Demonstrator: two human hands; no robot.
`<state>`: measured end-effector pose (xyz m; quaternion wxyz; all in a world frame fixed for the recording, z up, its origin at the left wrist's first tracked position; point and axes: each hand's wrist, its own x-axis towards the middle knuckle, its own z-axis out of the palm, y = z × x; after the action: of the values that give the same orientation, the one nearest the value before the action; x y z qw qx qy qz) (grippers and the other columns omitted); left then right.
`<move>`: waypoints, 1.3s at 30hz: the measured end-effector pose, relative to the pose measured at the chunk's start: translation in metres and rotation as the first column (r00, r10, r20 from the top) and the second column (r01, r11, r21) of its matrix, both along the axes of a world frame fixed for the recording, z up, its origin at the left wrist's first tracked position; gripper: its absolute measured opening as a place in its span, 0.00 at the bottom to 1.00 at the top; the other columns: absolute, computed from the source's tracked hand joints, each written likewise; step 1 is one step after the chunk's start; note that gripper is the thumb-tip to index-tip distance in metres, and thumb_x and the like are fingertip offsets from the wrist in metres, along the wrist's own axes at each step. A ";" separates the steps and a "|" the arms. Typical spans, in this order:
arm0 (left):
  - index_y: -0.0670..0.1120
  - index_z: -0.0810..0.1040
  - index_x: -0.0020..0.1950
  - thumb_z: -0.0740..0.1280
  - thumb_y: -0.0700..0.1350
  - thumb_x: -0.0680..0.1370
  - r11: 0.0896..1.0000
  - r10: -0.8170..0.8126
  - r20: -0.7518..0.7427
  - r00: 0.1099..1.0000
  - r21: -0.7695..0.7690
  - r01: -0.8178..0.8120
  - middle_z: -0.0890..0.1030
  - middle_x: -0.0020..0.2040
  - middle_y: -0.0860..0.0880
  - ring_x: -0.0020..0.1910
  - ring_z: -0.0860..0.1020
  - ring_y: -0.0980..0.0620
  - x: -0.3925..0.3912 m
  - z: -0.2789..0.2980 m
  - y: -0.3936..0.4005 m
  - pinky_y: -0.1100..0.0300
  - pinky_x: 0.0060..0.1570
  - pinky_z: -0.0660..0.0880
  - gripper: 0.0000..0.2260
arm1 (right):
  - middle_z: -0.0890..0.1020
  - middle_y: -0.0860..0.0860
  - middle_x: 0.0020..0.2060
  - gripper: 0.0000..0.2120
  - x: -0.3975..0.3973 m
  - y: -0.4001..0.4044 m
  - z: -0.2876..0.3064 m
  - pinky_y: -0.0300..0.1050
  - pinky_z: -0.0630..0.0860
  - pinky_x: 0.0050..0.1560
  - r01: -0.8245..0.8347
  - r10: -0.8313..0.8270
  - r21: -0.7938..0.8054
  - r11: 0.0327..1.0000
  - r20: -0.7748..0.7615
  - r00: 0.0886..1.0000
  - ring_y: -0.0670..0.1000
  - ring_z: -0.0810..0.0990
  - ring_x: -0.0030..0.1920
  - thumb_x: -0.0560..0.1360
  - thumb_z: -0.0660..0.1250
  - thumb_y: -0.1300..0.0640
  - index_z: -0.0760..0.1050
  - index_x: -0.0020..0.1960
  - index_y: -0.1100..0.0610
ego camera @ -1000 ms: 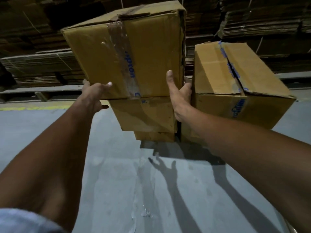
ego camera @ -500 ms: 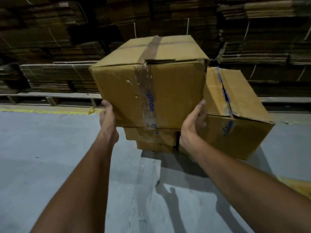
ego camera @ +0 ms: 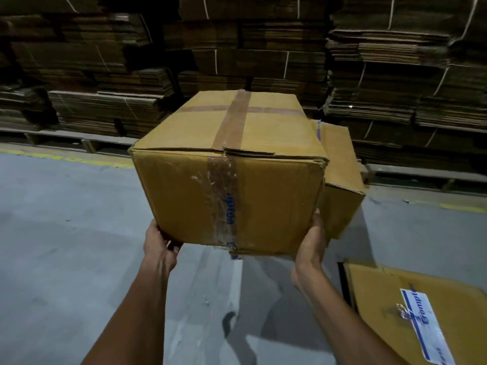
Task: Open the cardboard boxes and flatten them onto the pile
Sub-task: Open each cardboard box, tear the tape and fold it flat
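While taped box aloft, both hands' fingers seemingly curl under bottom edges.

Both bare arms are stretched forward; the left hand and right hand are raised, fingers curled in a grip.

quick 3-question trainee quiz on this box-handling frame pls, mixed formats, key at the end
1. True or false: the held box is still sealed with tape across its top.
2. Where does the flattened cardboard lie? A) on the floor at lower right B) on top of the held box C) under the left hand
3. Fill in: the left hand and right hand grip the box at its ______ corners.

Key: 1 true; 2 A; 3 bottom
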<state>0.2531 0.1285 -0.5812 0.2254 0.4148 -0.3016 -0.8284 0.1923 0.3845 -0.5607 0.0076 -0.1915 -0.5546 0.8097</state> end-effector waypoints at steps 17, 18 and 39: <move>0.48 0.76 0.69 0.53 0.48 0.84 0.976 -0.123 -0.179 0.976 0.157 0.151 0.81 0.62 0.44 0.62 0.76 0.40 0.116 0.039 0.083 0.32 0.69 0.62 0.18 | 0.74 0.51 0.71 0.38 0.078 0.094 0.041 0.65 0.72 0.69 -0.342 0.340 0.038 0.939 0.049 0.939 0.55 0.75 0.67 0.74 0.48 0.25 0.62 0.78 0.42; 0.46 0.77 0.67 0.54 0.48 0.84 0.977 -0.100 -0.189 0.977 0.166 0.132 0.81 0.60 0.43 0.61 0.77 0.39 0.121 0.043 0.087 0.35 0.66 0.68 0.17 | 0.74 0.51 0.71 0.37 0.083 0.096 0.042 0.64 0.72 0.69 -0.347 0.345 0.044 0.937 0.043 0.937 0.55 0.75 0.66 0.75 0.48 0.25 0.62 0.78 0.42; 0.40 0.78 0.47 0.58 0.36 0.80 0.975 -0.188 0.274 0.943 -0.062 0.212 0.79 0.44 0.39 0.44 0.77 0.41 0.251 0.026 0.130 0.45 0.42 0.80 0.09 | 0.83 0.52 0.53 0.30 0.171 0.132 -0.007 0.55 0.84 0.46 -0.589 0.496 0.175 0.789 0.385 0.778 0.54 0.84 0.52 0.82 0.46 0.32 0.71 0.71 0.48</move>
<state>0.5042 0.2588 -0.5551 0.1161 0.4788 -0.4068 -0.7692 0.3634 0.5164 -0.5681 -0.2905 -0.1468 -0.6906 0.6459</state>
